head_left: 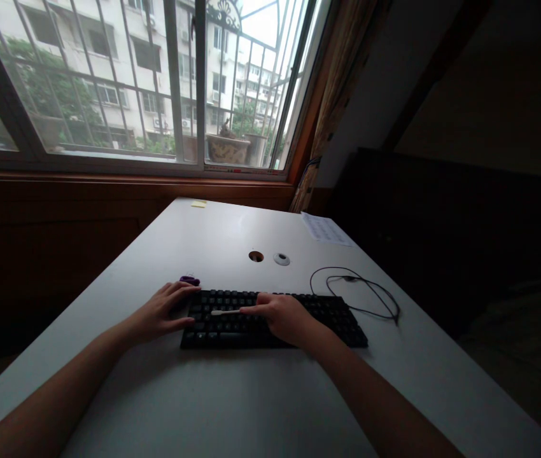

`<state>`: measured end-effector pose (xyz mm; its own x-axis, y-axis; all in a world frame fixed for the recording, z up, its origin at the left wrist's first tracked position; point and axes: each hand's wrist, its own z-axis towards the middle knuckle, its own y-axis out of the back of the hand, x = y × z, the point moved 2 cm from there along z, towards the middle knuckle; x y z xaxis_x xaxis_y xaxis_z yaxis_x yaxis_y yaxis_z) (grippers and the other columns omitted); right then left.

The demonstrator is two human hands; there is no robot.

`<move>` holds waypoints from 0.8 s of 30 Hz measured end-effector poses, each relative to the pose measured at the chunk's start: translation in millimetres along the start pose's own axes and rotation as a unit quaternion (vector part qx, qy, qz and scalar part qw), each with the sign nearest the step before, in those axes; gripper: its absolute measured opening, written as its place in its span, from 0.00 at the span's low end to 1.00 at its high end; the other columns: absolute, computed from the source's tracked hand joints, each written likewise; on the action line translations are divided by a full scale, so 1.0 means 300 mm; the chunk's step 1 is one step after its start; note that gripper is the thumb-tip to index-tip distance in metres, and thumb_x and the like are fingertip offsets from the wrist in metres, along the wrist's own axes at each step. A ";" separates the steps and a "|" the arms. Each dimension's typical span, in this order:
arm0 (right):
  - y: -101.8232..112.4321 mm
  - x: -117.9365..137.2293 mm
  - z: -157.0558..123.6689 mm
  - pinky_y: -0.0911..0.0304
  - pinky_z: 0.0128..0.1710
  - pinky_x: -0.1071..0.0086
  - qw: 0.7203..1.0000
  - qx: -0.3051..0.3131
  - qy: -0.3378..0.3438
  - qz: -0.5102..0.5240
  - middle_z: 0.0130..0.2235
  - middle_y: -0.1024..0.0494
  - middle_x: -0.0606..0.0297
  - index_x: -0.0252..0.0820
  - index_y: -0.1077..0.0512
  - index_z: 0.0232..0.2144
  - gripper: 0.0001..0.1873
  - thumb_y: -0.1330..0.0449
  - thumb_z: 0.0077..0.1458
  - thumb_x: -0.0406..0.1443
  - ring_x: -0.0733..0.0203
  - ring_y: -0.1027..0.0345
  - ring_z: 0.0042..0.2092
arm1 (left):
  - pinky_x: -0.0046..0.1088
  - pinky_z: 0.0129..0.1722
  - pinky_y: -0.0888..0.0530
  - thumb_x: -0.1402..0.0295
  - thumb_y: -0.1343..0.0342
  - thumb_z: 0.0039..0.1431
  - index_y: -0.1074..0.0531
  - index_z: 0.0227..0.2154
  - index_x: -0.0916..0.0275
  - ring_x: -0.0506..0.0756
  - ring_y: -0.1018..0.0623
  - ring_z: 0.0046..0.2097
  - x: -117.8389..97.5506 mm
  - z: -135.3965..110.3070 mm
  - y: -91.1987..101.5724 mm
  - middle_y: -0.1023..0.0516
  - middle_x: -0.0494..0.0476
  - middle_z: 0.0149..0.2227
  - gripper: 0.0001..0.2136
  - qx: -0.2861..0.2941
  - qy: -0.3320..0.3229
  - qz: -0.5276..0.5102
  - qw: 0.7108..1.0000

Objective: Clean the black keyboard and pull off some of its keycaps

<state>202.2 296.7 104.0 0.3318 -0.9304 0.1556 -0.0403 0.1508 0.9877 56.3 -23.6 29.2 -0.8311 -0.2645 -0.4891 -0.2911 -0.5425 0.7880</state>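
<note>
A black keyboard (232,340) lies across the white desk in front of me. My left hand (158,312) rests at its left end, thumb and fingers spread apart and touching the edge. Between the closed fingers of my right hand (282,315) is a thin white cotton swab (225,312). The swab points left, its thick white tip over the keys on the left half. My right hand hides part of the middle keys. Just beyond my left fingertips sits a small purple object (189,280), partly hidden, whose kind I cannot make out.
The keyboard's black cable (370,312) loops on the desk (232,401) at the right. Farther back are a round cable hole (256,256) and its white cover (281,259). Yellow sticky notes (198,203) and a printed sheet (326,229) lie near the far edge, below a barred window.
</note>
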 end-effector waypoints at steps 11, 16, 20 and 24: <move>0.042 -0.178 -0.205 0.40 0.40 0.71 0.997 0.008 -0.074 0.018 0.42 0.21 0.65 0.64 0.22 0.59 0.36 0.47 0.57 0.23 0.63 0.28 0.39 | 0.55 0.61 0.28 0.54 0.37 0.67 0.38 0.68 0.45 0.68 0.30 0.62 0.010 -0.007 0.000 0.32 0.62 0.63 0.29 0.012 0.015 -0.003 1.000; 0.056 -0.287 -0.323 0.39 0.40 0.72 0.993 0.002 -0.111 0.049 0.43 0.21 0.66 0.63 0.22 0.58 0.35 0.48 0.57 0.24 0.64 0.27 0.39 | 0.55 0.62 0.28 0.54 0.37 0.67 0.38 0.68 0.45 0.68 0.29 0.62 0.012 -0.007 -0.001 0.32 0.62 0.63 0.30 0.005 0.012 -0.003 1.000; 0.072 -0.366 -0.417 0.39 0.39 0.72 0.987 -0.008 -0.149 0.054 0.44 0.21 0.66 0.63 0.21 0.58 0.36 0.49 0.56 0.24 0.65 0.27 0.38 | 0.56 0.61 0.28 0.53 0.37 0.67 0.37 0.68 0.45 0.68 0.29 0.62 0.011 -0.009 0.000 0.31 0.62 0.62 0.29 0.009 0.014 -0.002 1.000; 0.081 -0.451 -0.500 0.37 0.39 0.71 0.981 -0.018 -0.180 0.064 0.41 0.21 0.63 0.58 0.19 0.56 0.32 0.48 0.57 0.27 0.62 0.27 0.38 | 0.56 0.62 0.29 0.54 0.38 0.68 0.38 0.68 0.44 0.68 0.30 0.63 0.014 -0.008 0.001 0.32 0.62 0.63 0.29 0.018 0.017 -0.003 1.000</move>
<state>297.7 476.2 105.2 -0.0283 -0.9600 0.2787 -0.0254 0.2794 0.9598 54.0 -26.7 26.5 -0.8130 -0.2887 -0.5056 -0.3136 -0.5145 0.7981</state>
